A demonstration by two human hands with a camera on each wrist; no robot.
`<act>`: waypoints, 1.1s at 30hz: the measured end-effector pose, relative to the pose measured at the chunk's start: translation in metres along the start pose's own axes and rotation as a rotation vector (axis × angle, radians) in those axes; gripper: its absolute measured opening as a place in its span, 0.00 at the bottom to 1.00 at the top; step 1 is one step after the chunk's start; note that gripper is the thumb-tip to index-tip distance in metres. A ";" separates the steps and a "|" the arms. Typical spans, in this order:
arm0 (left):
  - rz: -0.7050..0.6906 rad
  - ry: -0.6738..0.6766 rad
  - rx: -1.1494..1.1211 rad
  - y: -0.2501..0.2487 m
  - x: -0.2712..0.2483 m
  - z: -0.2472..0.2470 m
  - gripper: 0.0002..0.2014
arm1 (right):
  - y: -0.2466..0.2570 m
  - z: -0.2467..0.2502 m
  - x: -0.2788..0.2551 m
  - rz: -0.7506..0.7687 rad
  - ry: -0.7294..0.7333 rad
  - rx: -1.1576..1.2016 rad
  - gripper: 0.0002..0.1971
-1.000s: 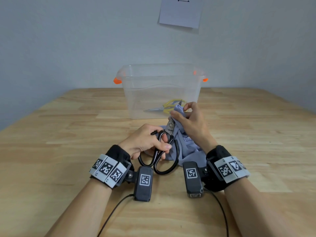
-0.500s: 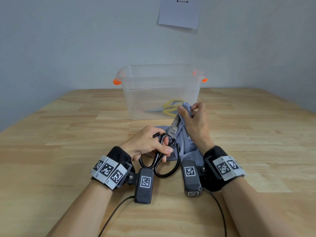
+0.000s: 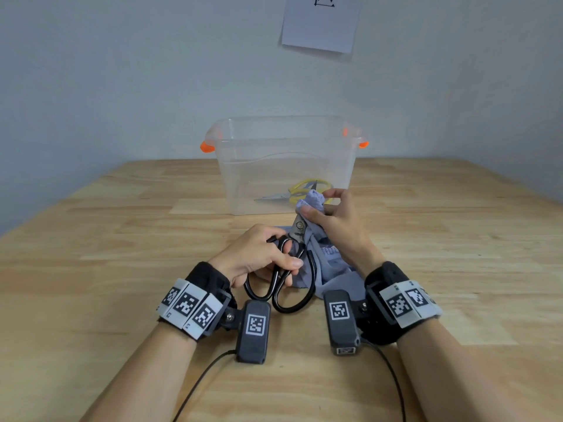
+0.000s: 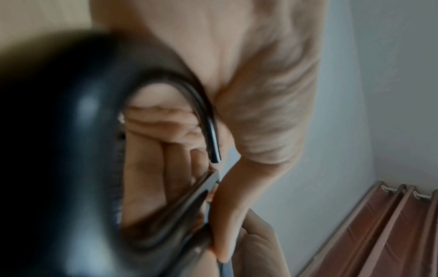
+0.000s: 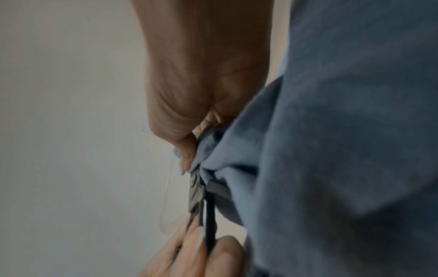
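Note:
My left hand [image 3: 259, 254] grips the black loop handles of a pair of scissors [image 3: 288, 281] just above the wooden table [image 3: 91, 269]. The blades point away from me and upward. My right hand [image 3: 332, 220] pinches a grey-blue cloth [image 3: 335, 269] around the blades, with its thumb pressing the cloth on the steel near the pivot [image 3: 298, 225]. The blade tips are hidden inside the cloth. In the right wrist view the cloth [image 5: 343, 140] fills the right side and the scissors [image 5: 201, 198] run down to the left hand's fingers [image 5: 203, 254]. The left wrist view shows a blurred black handle [image 4: 208, 135].
A clear plastic bin [image 3: 286, 166] with orange latches stands behind the hands and holds yellow-handled scissors [image 3: 301, 190]. A sheet of paper [image 3: 320, 22] hangs on the grey wall. Cables run from both wrist cameras toward the table's near edge.
My right hand slid the cloth up along the blades toward the tips, then back down a little toward the pivot. The left hand kept its grip on the handles.

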State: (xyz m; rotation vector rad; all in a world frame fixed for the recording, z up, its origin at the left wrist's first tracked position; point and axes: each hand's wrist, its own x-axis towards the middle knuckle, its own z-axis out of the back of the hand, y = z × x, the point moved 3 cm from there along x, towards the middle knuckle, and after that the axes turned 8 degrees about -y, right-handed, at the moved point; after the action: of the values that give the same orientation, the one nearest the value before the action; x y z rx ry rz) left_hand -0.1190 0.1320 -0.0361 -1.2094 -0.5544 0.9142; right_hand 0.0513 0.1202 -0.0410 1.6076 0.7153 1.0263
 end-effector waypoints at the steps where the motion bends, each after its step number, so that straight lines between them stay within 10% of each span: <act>1: -0.012 0.004 0.005 0.000 0.000 0.000 0.15 | 0.000 0.001 0.001 0.009 -0.012 -0.005 0.21; 20: -0.085 0.043 0.011 -0.002 0.000 -0.006 0.16 | -0.007 0.008 0.015 0.175 -0.291 -0.109 0.20; 33: -0.014 -0.019 -0.011 -0.001 0.001 -0.002 0.15 | -0.004 0.001 0.005 -0.087 -0.016 0.134 0.18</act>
State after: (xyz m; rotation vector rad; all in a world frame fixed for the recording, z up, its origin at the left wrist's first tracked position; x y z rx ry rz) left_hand -0.1166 0.1322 -0.0359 -1.2066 -0.5829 0.9131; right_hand 0.0552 0.1253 -0.0440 1.6824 0.8510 0.9181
